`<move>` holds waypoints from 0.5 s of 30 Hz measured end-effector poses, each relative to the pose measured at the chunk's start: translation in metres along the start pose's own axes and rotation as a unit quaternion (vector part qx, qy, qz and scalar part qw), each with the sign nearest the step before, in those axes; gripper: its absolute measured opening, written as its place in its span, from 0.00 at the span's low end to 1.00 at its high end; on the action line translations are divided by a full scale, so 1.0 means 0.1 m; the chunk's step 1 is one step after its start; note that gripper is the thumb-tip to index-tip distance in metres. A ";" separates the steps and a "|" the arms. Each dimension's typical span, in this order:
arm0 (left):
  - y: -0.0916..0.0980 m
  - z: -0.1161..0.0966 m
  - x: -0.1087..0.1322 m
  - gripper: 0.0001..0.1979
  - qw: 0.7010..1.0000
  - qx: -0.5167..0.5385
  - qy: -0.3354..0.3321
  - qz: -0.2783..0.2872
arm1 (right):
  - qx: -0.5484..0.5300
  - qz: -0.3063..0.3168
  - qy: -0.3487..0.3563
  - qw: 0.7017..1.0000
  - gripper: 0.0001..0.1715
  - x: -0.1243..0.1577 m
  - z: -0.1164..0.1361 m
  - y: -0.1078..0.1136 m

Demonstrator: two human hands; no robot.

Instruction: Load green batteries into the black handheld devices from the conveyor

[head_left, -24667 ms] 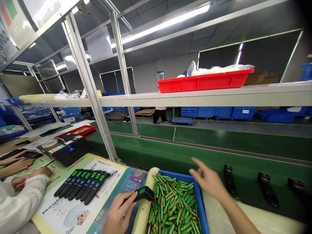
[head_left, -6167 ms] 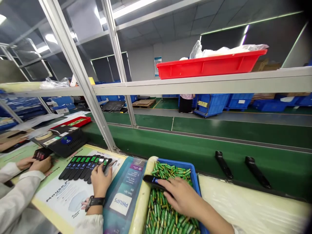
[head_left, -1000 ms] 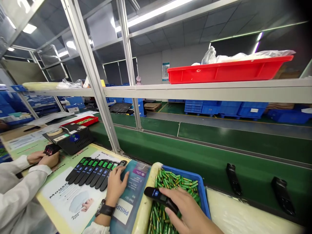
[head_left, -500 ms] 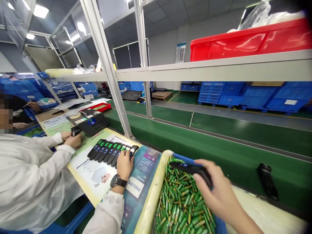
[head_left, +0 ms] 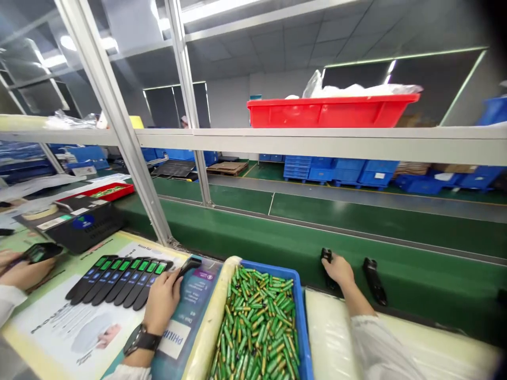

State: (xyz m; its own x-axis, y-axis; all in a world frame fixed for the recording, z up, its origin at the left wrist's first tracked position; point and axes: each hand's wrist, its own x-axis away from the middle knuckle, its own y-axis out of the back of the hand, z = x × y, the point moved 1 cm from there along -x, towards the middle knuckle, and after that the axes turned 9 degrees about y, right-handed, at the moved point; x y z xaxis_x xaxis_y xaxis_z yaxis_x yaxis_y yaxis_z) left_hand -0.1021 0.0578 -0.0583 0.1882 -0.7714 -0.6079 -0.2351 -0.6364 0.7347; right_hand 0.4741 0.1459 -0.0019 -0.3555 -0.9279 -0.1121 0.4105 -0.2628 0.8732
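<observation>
At the far left edge of the frame, a co-worker's hands (head_left: 26,274) hold a dark device (head_left: 41,253) above the mat. Just right of them, at mid-left, stands a black box (head_left: 85,229) with a tape roll (head_left: 39,212) on top, and behind it a red tray (head_left: 124,192) of small green pieces. In the lower left, a row of black devices (head_left: 119,282) with green screens lies slanted and close together on the printed mat (head_left: 59,332). At the row's right end, left of the lower centre, the person's left hand (head_left: 162,298), a watch (head_left: 140,340) on its wrist, has its fingers curled and pinches a tilted device (head_left: 190,266), whose far end sticks out to the upper right. Next comes a pale foam roll (head_left: 209,322) along the left side of a blue bin (head_left: 300,322) at bottom centre, filled with green batteries (head_left: 257,324). Right of centre, the right hand (head_left: 338,269) has its fingertips closed on the upper end of another device (head_left: 326,254) at the green belt (head_left: 253,235); whether it is lifted cannot be told. Just to the right, a last device (head_left: 374,281) lies on the belt, with pale foam (head_left: 328,330) below, in the lower right.
</observation>
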 end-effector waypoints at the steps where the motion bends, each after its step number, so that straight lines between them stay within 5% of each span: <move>1: 0.02 -0.06 0.00 0.18 0.999 0.024 -0.022 -0.013 | 0.007 -0.002 0.004 1.000 0.30 0.03 0.03 0.00; 4: 0.17 -0.38 0.03 0.16 0.991 0.099 -0.089 -0.031 | 0.004 -0.011 0.048 0.999 0.43 0.29 0.30 0.02; 6: 0.34 -0.67 0.08 0.17 0.982 0.134 -0.136 0.001 | -0.065 0.039 0.184 0.980 0.43 0.61 0.65 0.00; 7: 0.43 -0.83 0.12 0.17 0.976 0.145 -0.159 0.028 | -0.118 0.091 0.282 0.948 0.42 0.82 0.86 -0.02; 9: 0.59 -1.10 0.21 0.18 0.964 0.157 -0.195 0.089 | -0.229 0.229 0.460 0.827 0.41 1.27 1.25 -0.08; 11: 0.69 -1.26 0.28 0.18 0.953 0.169 -0.212 0.137 | -0.276 0.294 0.535 0.742 0.35 1.66 1.55 -0.11; 12: 0.71 -1.27 0.29 0.18 0.950 0.177 -0.211 0.148 | -0.281 0.294 0.547 0.732 0.31 1.80 1.64 -0.12; 15: 0.64 -1.04 0.21 0.16 0.961 0.183 -0.165 0.125 | -0.264 0.195 0.555 0.765 0.22 2.01 1.71 -0.06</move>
State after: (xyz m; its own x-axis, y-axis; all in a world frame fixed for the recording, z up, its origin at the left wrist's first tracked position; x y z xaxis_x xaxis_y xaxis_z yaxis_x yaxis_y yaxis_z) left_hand -0.0137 0.0001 0.0072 -0.2169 -0.8182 -0.5325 -0.5644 -0.3399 0.7523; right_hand 0.2566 0.0060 0.0517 0.6917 -0.5394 -0.4803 0.6889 0.2931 0.6629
